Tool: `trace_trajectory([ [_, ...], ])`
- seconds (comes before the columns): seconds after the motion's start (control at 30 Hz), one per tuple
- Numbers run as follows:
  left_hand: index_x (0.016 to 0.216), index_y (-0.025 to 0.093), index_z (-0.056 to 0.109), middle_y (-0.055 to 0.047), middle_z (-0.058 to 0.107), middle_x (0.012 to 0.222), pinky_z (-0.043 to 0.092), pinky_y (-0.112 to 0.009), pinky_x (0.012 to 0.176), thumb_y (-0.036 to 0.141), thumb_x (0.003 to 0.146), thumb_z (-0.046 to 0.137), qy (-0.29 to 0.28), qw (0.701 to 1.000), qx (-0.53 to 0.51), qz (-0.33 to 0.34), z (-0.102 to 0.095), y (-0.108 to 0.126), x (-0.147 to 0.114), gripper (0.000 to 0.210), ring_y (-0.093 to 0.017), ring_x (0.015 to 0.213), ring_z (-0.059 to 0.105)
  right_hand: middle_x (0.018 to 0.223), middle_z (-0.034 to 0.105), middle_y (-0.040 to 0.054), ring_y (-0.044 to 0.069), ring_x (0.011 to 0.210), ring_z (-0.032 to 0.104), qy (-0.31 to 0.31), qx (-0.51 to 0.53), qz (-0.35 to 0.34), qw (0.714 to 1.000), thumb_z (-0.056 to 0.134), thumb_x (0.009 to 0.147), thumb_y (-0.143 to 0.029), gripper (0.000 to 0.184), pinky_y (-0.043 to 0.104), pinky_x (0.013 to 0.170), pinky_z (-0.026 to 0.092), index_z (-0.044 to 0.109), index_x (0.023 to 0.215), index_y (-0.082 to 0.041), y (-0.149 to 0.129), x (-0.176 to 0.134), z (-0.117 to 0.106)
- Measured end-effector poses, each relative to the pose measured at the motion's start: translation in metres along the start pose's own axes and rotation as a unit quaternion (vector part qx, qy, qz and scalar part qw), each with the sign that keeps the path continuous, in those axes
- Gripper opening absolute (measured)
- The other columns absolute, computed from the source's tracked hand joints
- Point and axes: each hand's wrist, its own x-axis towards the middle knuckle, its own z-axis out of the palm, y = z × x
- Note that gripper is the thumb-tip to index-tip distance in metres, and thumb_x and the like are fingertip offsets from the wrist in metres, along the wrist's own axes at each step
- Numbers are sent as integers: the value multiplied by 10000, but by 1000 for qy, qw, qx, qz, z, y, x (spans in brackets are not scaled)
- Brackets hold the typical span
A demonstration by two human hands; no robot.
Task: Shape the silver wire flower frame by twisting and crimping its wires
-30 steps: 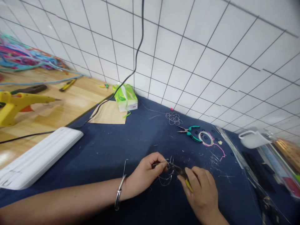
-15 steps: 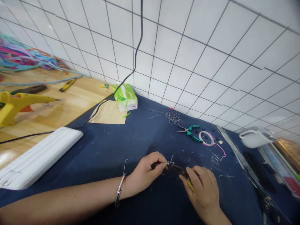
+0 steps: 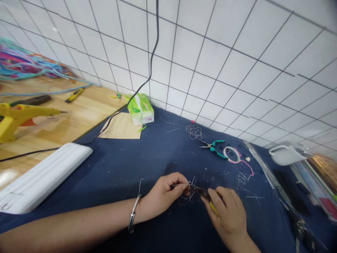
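Between thumb and forefinger, my left hand point(image 3: 168, 189) pinches a small piece of thin silvery wire point(image 3: 191, 181) with several ends sticking out. My right hand point(image 3: 226, 211) is wrapped round the yellow handles of dark-jawed pliers point(image 3: 201, 191). The jaws point left and meet the wire right at my left fingertips; whether they are clamped on it I cannot tell. A bangle point(image 3: 132, 215) circles my left wrist, with a bent wire standing up from it. Loose wire bits lie on the dark blue cloth point(image 3: 118, 168) below the hands.
Teal-handled pliers point(image 3: 214, 147), a wire coil point(image 3: 195, 132) and a white ring-shaped spool point(image 3: 231, 154) lie toward the wall. At left are a white power strip-like bar point(image 3: 50, 175), a tissue pack point(image 3: 140, 109) and a yellow glue gun point(image 3: 23, 116). A white cup point(image 3: 285, 156) stands right.
The plier jaws have shifted slightly at the wire, and more of the wire ends show around my left fingertips. Both hands stay in nearly the same place.
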Motion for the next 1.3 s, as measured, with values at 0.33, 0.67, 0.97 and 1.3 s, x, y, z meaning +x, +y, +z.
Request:
trace_trajectory([
  [0.33, 792, 140, 566, -21, 613, 724, 451, -242, 645, 164, 829, 440, 9, 999, 30, 22, 1, 2, -2, 134, -115, 680, 567, 811, 568, 46, 139, 697, 518, -5, 31, 9, 999, 589, 766, -236, 164, 284, 651, 433, 579, 922, -186, -5, 2, -3],
  [0.67, 777, 149, 572, -20, 607, 719, 438, -228, 629, 178, 836, 431, 28, 993, 94, 71, 0, 8, -6, 156, -105, 659, 554, 798, 586, 36, 129, 697, 556, -22, 112, 58, 992, 543, 805, -266, 120, 240, 626, 449, 585, 897, -201, -10, -1, -1],
  [0.97, 805, 166, 564, -29, 608, 744, 429, -233, 647, 164, 836, 425, 23, 973, 184, 140, -4, 4, -6, 142, -114, 673, 552, 719, 589, 6, 103, 622, 563, -63, 232, 104, 965, 500, 824, -296, 125, 195, 582, 451, 573, 864, -203, -16, 2, -9],
  [1.3, 884, 174, 528, -47, 612, 807, 421, -268, 713, 108, 820, 432, -14, 949, 222, 222, -8, 1, -5, 133, -134, 752, 548, 596, 501, -45, 75, 524, 483, -233, 360, 188, 884, 467, 821, -298, 154, 149, 484, 400, 540, 722, -205, -16, 14, -27],
])
